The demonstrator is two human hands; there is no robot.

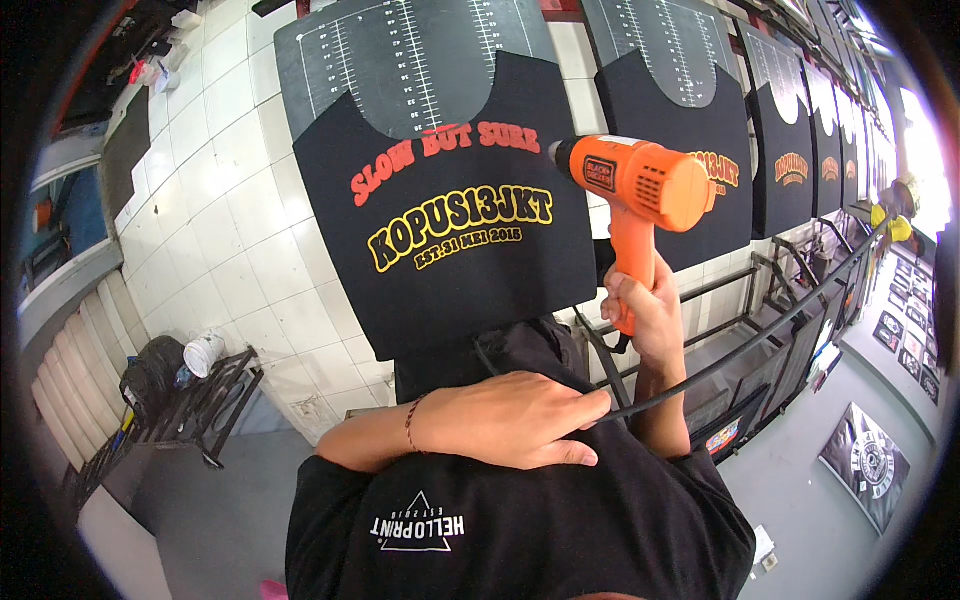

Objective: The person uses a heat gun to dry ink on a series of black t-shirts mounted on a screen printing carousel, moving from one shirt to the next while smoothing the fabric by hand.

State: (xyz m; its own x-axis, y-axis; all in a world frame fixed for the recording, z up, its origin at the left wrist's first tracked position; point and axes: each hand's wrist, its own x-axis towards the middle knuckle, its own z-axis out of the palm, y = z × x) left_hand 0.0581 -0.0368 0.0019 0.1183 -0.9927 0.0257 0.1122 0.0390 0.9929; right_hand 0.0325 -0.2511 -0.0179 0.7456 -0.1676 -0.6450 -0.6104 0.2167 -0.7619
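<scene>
My right hand (645, 310) is wrapped around the handle of an orange heat gun (640, 185). Its dark nozzle points left, close to the right edge of a black T-shirt (450, 285) stretched over a grey board (400, 60). Red curved lettering sits near the shirt's neckline, with yellow-outlined lettering below it. Across my torso lies my left hand (515, 420), its back showing. A black power cord (730, 372) runs from the right into its fingers, between index finger and thumb; the hidden fingers are closed round it.
More boards (665, 50) with printed black shirts (790, 170) line up to the right on a dark metal frame (720, 290). White tiles (240, 200) lie left of the nearest board. A black metal rack (195, 420) with a white bucket (204, 352) stands at the lower left.
</scene>
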